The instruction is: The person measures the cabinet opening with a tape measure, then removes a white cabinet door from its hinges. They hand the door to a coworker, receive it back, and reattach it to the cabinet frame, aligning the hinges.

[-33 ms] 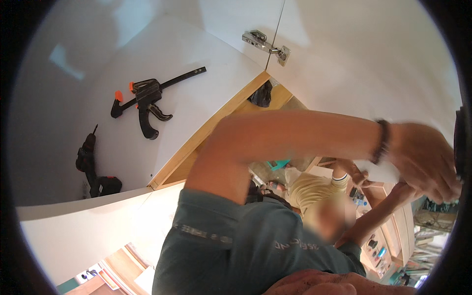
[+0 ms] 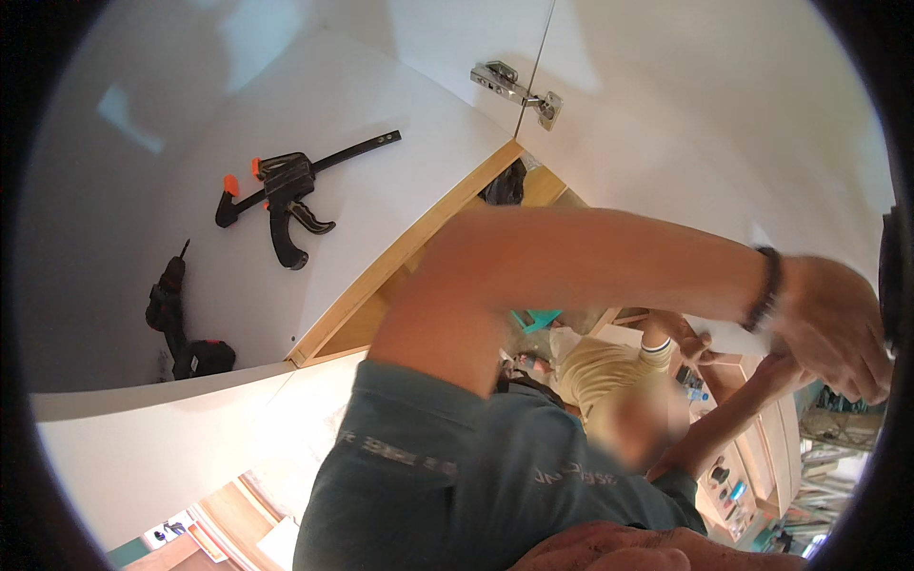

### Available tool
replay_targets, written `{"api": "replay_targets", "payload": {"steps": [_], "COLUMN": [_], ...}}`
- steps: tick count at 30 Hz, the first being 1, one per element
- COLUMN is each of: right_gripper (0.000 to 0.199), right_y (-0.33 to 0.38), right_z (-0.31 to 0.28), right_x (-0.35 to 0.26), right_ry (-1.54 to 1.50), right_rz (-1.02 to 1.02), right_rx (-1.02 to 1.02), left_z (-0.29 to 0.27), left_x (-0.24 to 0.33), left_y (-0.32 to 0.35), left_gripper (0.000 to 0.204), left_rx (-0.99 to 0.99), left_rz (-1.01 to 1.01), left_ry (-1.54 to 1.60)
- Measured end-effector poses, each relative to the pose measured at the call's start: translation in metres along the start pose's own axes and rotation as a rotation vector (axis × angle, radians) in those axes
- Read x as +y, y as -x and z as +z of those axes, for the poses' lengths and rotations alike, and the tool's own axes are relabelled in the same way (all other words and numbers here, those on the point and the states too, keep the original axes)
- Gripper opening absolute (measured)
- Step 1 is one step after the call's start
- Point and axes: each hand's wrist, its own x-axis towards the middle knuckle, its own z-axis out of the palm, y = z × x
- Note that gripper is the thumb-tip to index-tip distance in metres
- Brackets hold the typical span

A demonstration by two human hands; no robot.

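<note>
My left hand [image 2: 833, 324], with a dark bracelet [image 2: 767, 290] at its wrist, reaches across to the right edge of the view. Its fingers bend downward and are closed; what they grip, if anything, is hidden. Just below and partly behind it is my right hand [image 2: 783, 369], its fingers mostly covered. Both hands are close to a white cabinet door panel [image 2: 685, 124]. A metal hinge [image 2: 519, 92] bridges the seam between that panel and the cabinet. On the white cabinet surface [image 2: 381, 219] lie a black bar clamp [image 2: 290, 186] with orange pads and a dark cordless drill [image 2: 169, 309].
A wooden edge [image 2: 409, 252] borders the white surface. Beyond my arms, a person in a yellow shirt [image 2: 605, 366] is beside wooden frames [image 2: 743, 457]. A black plastic bag [image 2: 505, 183] shows under the hinge corner. Stacked boards [image 2: 224, 519] lie at the lower left.
My left forearm and wrist have shifted slightly right and down, with the bracelet. The clamp, drill and hinge are where they were.
</note>
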Motion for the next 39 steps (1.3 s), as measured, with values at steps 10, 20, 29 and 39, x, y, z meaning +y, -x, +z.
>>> {"api": "replay_targets", "payload": {"steps": [10, 20, 29, 39], "right_gripper": [0.037, 0.097, 0.091, 0.061], "right_y": [0.016, -0.040, -0.014, -0.022], "right_z": [0.017, -0.070, 0.040, -0.011], "right_x": [-0.030, -0.030, -0.029, 0.008], "right_ry": [0.177, -1.028, 0.048, -0.013], "right_rz": [-0.005, 0.371, -0.100, -0.112], "right_rx": [-0.070, -0.725, 0.128, -0.111], "left_z": [0.093, 0.115, 0.120, 0.113], "left_x": [0.005, -0.005, -0.003, 0.003], "left_y": [-0.071, -0.100, -0.102, -0.109], "left_gripper": [0.032, 0.028, 0.025, 0.023], "left_rx": [-0.152, -0.184, -0.208, -0.218], "left_rz": [0.163, 0.227, 0.260, 0.325], "left_ry": [0.014, 0.036, 0.077, 0.112]}}
